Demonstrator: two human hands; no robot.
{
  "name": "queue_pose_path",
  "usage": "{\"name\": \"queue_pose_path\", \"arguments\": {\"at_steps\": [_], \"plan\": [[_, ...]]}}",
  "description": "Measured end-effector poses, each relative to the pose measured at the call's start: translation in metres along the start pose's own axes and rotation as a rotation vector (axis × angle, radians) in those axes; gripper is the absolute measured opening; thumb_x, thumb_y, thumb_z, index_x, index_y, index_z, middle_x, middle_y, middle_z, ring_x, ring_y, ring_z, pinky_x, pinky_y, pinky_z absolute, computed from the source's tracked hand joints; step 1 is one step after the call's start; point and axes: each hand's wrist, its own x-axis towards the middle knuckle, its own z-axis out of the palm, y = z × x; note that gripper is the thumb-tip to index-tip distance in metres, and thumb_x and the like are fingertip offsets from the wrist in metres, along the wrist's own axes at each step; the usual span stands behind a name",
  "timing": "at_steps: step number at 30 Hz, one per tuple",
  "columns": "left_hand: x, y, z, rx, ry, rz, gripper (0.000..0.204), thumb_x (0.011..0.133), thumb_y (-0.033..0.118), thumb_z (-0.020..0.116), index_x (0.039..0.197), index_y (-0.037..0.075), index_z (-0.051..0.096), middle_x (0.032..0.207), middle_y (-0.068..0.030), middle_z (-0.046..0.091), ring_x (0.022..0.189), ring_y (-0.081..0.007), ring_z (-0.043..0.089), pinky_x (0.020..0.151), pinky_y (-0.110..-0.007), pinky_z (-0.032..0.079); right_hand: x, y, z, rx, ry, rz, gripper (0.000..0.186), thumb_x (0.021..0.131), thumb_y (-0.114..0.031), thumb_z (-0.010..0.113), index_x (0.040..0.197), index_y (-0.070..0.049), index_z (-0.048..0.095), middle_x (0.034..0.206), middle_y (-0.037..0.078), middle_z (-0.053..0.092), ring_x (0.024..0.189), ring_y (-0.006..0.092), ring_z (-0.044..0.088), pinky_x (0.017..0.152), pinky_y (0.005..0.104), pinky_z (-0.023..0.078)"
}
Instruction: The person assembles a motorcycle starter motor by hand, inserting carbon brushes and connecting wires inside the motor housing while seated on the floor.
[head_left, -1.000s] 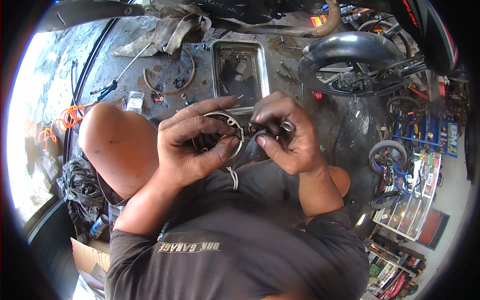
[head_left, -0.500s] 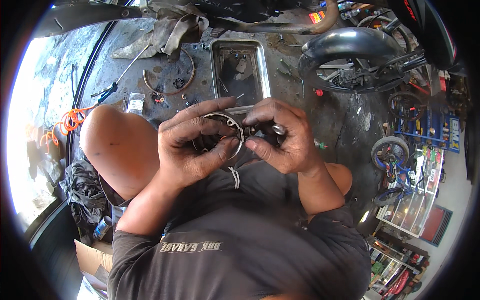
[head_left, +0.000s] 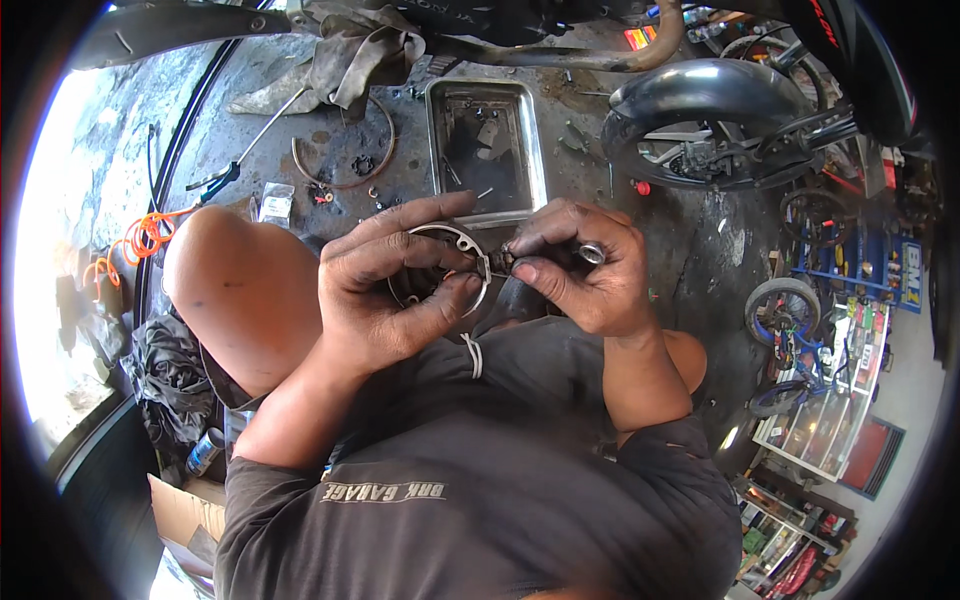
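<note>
My left hand (head_left: pixel 385 285) is closed around a round metal part (head_left: pixel 484 285) with a thin bright rim and small screw lugs. Its fingers hide much of the middle of that part. Just to the right, my right hand (head_left: pixel 590 265) pinches a small dark piece (head_left: pixel 507 262) between thumb and forefinger, close beside the rim; whether they touch I cannot tell. A shiny, hollow-looking cylindrical metal end (head_left: pixel 592 253), like a socket, shows between the curled fingers of the same hand. The rest of it is hidden.
Beyond my hands a metal tray (head_left: pixel 540 150) with small parts stands on the stained floor. A motorcycle wheel (head_left: pixel 710 125) is at the far right. A hose ring (head_left: pixel 387 150), a plastic packet (head_left: pixel 277 203) and an orange coiled hose (head_left: pixel 145 238) lie left, beside my bare knee (head_left: pixel 235 285).
My right hand has moved a little to the right, away from the round metal part, carrying the shiny metal end with it. The left hand keeps its hold almost unmoved.
</note>
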Motion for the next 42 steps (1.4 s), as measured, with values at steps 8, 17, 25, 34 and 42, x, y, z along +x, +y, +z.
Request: {"name": "queue_pose_path", "arguments": {"at_steps": [8, 17, 25, 34, 42], "plan": [[-0.002, 0.001, -0.002, -0.024, -0.059, -0.019, 0.017, 0.073, 0.001, 0.083, 0.088, -0.002, 0.075, 0.127, -0.0284, 0.067, 0.101, -0.0246, 0.072, 0.086, -0.034, 0.056, -0.005, 0.003, 0.001, 0.183, -0.046, 0.144, 0.013, 0.085, -0.004, 0.081, 0.093, 0.0, 0.072, 0.087, 0.008, 0.073, 0.078, 0.0123, 0.067, 0.068, 0.0274, 0.053], [-0.003, 0.003, -0.004, 0.052, -0.09, -0.018, 0.019, 0.069, 0.001, 0.081, 0.086, -0.001, 0.074, 0.129, -0.0268, 0.067, 0.099, -0.0249, 0.073, 0.084, -0.034, 0.057, -0.003, 0.0, 0.001, 0.133, -0.098, 0.117, 0.014, 0.085, 0.004, 0.077, 0.097, 0.002, 0.071, 0.094, 0.01, 0.074, 0.085, 0.013, 0.07, 0.072, 0.0277, 0.057], [0.002, 0.005, -0.005, 0.104, -0.07, 0.011, 0.016, 0.068, -0.001, 0.076, 0.083, 0.0, 0.071, 0.123, -0.0241, 0.07, 0.095, -0.0237, 0.074, 0.081, -0.034, 0.058, -0.002, -0.006, 0.004, 0.189, 0.007, 0.217, 0.01, 0.085, 0.002, 0.078, 0.091, 0.003, 0.07, 0.091, 0.009, 0.074, 0.081, 0.011, 0.069, 0.069, 0.0262, 0.055], [0.004, 0.004, -0.008, 0.166, -0.09, 0.117, 0.042, 0.065, 0.019, 0.078, 0.099, -0.003, 0.066, 0.117, -0.0252, 0.07, 0.091, -0.0326, 0.074, 0.078, -0.037, 0.057, -0.005, -0.006, -0.001, -0.009, -0.075, 0.153, 0.013, 0.082, -0.001, 0.08, 0.089, 0.002, 0.07, 0.082, 0.007, 0.071, 0.072, 0.0105, 0.063, 0.064, 0.0246, 0.048], [0.0, 0.0, -0.003, 0.155, -0.075, 0.215, 0.056, 0.068, 0.027, 0.092, 0.108, -0.001, 0.064, 0.117, -0.0213, 0.068, 0.091, -0.0306, 0.072, 0.077, -0.037, 0.057, -0.007, -0.007, 0.014, 0.073, -0.077, 0.105, 0.014, 0.08, 0.001, 0.081, 0.088, 0.001, 0.069, 0.083, 0.011, 0.071, 0.074, 0.017, 0.068, 0.066, 0.0294, 0.052]]}}
